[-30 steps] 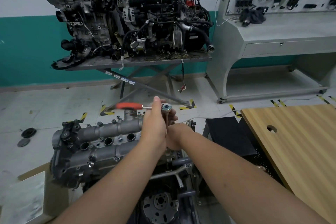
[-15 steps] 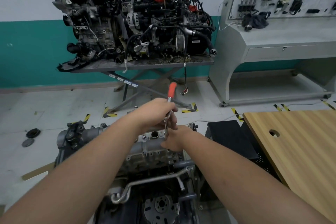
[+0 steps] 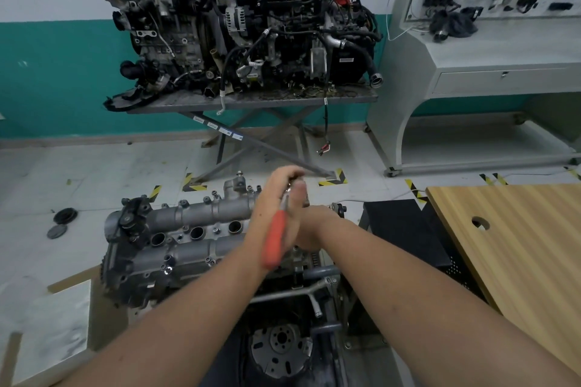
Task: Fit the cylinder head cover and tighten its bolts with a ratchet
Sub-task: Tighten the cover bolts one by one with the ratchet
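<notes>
Two hands are seen meeting at the centre of the frame, over the right end of the grey cast-aluminium cylinder head cover (image 3: pixel 188 239), which is seated on the engine block in the lower left-centre. The cover's long axis runs left to right across the picture, tilted slightly upward toward the right, with bolt heads dotted along both edges.

The left hand (image 3: pixel 276 198) is curled round the head end of the orange-handled ratchet (image 3: pixel 276 240), thumb laid along it. The ratchet's long axis runs from the hand down and slightly left toward the viewer, so the handle lies over the left wrist. The right hand (image 3: pixel 309 229) sits just right of and below the left, touching it, mostly hidden; whether its fingers are pinching the socket or extension cannot be told.

The bolt being worked is judged to lie directly beneath the hands, at the cover's right end, and is hidden by them. For the coming swing, the handle would be turned across the cover's long axis.

No brand or legible writing can be made out; white tags on the scissor stand (image 3: pixel 251 141) in the upper centre are too small to read.
</notes>
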Tool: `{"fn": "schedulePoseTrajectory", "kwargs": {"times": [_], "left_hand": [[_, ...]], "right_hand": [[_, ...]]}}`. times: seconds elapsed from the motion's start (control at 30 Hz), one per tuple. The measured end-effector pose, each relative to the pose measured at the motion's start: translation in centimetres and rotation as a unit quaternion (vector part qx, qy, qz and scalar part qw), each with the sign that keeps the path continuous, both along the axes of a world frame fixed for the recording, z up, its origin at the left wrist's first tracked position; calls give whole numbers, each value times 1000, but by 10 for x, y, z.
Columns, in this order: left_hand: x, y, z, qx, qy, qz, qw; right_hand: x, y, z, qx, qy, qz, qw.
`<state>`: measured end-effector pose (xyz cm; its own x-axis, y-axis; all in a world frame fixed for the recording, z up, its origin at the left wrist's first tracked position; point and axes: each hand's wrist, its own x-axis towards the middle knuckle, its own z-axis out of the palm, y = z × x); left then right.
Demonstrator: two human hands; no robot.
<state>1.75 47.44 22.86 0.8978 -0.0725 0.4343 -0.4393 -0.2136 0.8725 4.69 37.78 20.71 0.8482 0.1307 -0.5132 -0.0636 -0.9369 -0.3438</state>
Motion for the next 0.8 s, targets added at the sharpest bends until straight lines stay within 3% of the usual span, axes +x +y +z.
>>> {"fn": "schedulePoseTrajectory", "kwargs": {"times": [0.03,0.1,0.17,0.23,0.33,0.47,0.63,0.7,0.8], "left_hand": [[-2,-10,-1,-123,115,7,986],[-1,-20,2,-228,282,36,931],[5,-19,1,-303,322,31,897],[12,-12,4,-319,312,13,895],[16,-6,6,-241,297,-41,923],[19,6,17,-175,323,-89,926],[32,11,45,-53,364,-67,927],[34,12,57,42,344,-74,935],[37,12,68,280,231,-90,927]], "right_hand": [[0,1,-1,-22,-6,12,1000],[1,0,0,-42,3,22,999],[3,0,-3,-68,-21,46,996],[4,-1,-6,-87,-37,65,993],[6,-2,-9,-105,-35,79,991],[6,-3,-10,-108,-61,67,990],[6,-3,-8,-95,-53,66,992],[6,-3,-8,-113,-60,79,989],[3,-2,-7,-122,-52,89,987]]}}
